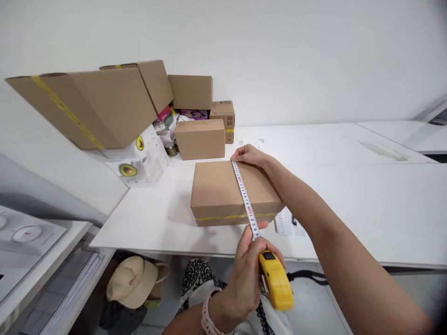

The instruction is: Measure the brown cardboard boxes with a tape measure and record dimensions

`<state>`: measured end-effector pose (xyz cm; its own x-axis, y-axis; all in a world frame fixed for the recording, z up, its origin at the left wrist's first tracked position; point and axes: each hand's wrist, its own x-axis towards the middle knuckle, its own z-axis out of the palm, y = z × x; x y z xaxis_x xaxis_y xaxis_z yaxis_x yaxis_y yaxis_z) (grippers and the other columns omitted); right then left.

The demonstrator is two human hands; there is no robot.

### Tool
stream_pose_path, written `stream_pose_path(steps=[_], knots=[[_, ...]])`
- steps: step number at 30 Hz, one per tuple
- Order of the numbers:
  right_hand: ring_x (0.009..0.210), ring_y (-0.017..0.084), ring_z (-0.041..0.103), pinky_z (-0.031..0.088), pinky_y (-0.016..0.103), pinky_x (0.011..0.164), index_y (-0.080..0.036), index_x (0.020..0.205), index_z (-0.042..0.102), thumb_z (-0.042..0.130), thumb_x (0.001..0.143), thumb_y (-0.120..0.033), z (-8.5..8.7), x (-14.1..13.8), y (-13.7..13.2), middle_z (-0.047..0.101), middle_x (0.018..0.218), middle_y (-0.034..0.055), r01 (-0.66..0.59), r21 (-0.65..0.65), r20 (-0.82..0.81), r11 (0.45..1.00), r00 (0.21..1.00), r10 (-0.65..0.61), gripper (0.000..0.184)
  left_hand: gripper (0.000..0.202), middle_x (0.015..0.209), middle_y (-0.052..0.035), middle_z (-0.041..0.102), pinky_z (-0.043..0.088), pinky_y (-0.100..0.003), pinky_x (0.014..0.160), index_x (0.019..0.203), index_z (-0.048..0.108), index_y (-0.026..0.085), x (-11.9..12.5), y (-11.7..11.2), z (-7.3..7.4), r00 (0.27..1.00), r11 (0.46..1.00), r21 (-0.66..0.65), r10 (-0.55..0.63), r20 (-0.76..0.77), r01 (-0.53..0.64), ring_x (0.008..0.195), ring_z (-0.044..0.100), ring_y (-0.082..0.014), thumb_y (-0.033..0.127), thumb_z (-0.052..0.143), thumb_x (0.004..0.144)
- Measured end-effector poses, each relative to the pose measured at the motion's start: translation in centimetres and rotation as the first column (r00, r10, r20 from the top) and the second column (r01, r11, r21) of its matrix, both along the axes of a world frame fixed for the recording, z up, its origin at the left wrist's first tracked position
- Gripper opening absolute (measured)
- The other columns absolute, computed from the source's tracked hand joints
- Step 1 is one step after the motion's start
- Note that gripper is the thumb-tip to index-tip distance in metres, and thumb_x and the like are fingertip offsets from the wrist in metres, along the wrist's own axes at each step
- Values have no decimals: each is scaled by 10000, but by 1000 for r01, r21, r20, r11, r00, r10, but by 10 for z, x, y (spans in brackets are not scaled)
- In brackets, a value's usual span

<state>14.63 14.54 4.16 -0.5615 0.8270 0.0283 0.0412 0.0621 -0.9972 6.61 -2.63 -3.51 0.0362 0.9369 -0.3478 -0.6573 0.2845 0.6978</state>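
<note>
A closed brown cardboard box [216,186] with yellow tape along its side lies on the white table before me. The white blade of a yellow tape measure [277,286] runs across its top from the far edge to past the near edge. At the far edge, the fingers of my right hand [250,154] pinch the blade's end. My left hand [246,272], with a pink band on the wrist, grips the blade in front of the box beside the yellow case. A black strap [309,275] trails from the case.
A printed sheet [284,223] lies partly under the box's right side. Smaller cartons [200,139] stand behind. At the left, large cardboard boxes [104,102] rest on white avocado-print cartons [150,158]. A beige cap [131,281] is below the table edge.
</note>
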Motion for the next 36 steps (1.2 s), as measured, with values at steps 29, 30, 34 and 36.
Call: stream_pose_path(steps=[29, 30, 34, 36], knots=[[717, 175, 622, 480, 298, 669, -261, 917, 690, 766, 798, -444, -9, -27, 40, 720, 818, -4, 14, 11, 75, 1000, 997, -15, 231, 886, 658, 52, 603, 479, -238, 386, 1529, 238, 297, -6, 16, -1, 988, 987, 58, 151, 17, -152, 412, 553, -133, 464, 711, 798], [710, 176, 622, 487, 300, 673, -249, 866, 687, 795, 773, -416, -11, -34, 56, 714, 786, -1, -2, 35, 104, 999, 995, -2, 220, 865, 653, 52, 604, 480, -238, 385, 1527, 242, 282, -7, 16, 0, 988, 985, 75, 153, 16, -153, 412, 553, -134, 453, 700, 814], [747, 180, 638, 523, 310, 736, -182, 704, 660, 889, 655, -336, 0, -50, 105, 696, 725, 29, -75, 193, 90, 978, 994, 59, 280, 715, 653, 47, 612, 468, -219, 421, 1502, 301, 240, -27, 9, 6, 991, 985, 135, 118, -63, -109, 438, 547, -121, 410, 643, 897], [788, 184, 655, 541, 323, 781, -178, 724, 668, 884, 667, -364, 13, -37, 99, 701, 747, 29, 2, 303, -49, 953, 999, 14, 291, 599, 664, 37, 627, 464, -206, 468, 1461, 379, 232, -51, -3, 7, 981, 988, 153, 52, -186, -24, 468, 546, -104, 396, 617, 936]])
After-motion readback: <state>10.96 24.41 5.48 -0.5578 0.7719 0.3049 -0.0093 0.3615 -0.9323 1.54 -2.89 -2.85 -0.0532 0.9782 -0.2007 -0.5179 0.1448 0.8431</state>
